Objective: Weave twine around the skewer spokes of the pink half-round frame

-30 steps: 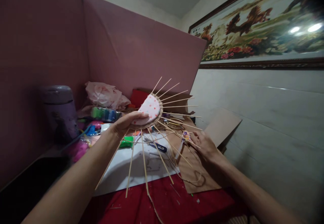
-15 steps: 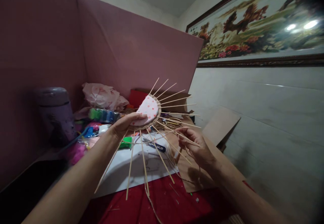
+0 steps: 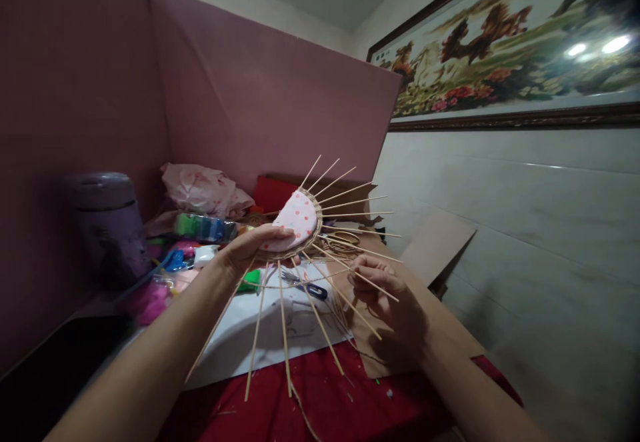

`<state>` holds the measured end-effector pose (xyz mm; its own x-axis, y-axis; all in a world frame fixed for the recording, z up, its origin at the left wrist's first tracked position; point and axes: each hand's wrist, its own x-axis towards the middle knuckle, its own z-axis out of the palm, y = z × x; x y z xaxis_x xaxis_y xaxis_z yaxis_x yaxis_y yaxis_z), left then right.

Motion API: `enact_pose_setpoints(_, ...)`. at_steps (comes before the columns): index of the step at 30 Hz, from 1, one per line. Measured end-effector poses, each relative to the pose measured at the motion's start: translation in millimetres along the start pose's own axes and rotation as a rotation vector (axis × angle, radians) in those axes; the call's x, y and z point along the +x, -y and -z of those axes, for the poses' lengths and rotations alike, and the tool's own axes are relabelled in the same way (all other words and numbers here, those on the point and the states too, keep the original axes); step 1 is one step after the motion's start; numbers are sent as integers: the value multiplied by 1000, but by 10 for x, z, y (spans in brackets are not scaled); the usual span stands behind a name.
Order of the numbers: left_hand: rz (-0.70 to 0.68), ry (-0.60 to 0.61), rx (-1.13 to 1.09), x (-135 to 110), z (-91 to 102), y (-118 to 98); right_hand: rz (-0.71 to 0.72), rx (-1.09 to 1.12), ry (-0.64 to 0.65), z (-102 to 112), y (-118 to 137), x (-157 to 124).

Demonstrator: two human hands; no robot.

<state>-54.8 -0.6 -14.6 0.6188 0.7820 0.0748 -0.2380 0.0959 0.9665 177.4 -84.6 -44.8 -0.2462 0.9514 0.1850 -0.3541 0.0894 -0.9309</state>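
Note:
My left hand (image 3: pixel 253 245) grips a round woven basket base (image 3: pixel 300 219), covered in white cloth with pink dots, and holds it up above the table. Thin pale reed spokes (image 3: pixel 350 192) stick out all around its rim. My right hand (image 3: pixel 387 299) is below and to the right of the base, among the lower spokes, fingers curled as if pinching a thin weaving strand; what it holds is too fine to make out. A loose strand trails down to the red table cover (image 3: pixel 350 402).
Pink partition boards (image 3: pixel 260 89) close off the left and back. A lilac flask (image 3: pixel 107 219), coloured bags and a pink plastic bag (image 3: pixel 203 189) crowd the left. White paper (image 3: pixel 250 335), blue-handled scissors (image 3: pixel 310 289) and brown cardboard (image 3: pixel 435 245) lie below. A framed picture (image 3: pixel 500 49) hangs at right.
My right hand has lifted from the cardboard and curled in under the lower spokes, nearer the base. The left hand and base have barely shifted.

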Motion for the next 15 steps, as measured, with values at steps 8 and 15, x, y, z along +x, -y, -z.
enact_pose_setpoints(8,-9,29,-18,-6,-26,-3,44,125,-17,-56,-55,65)
enact_pose_setpoints(15,8,48,-80,3,-38,-4,26,175,-7,-95,-64,69)
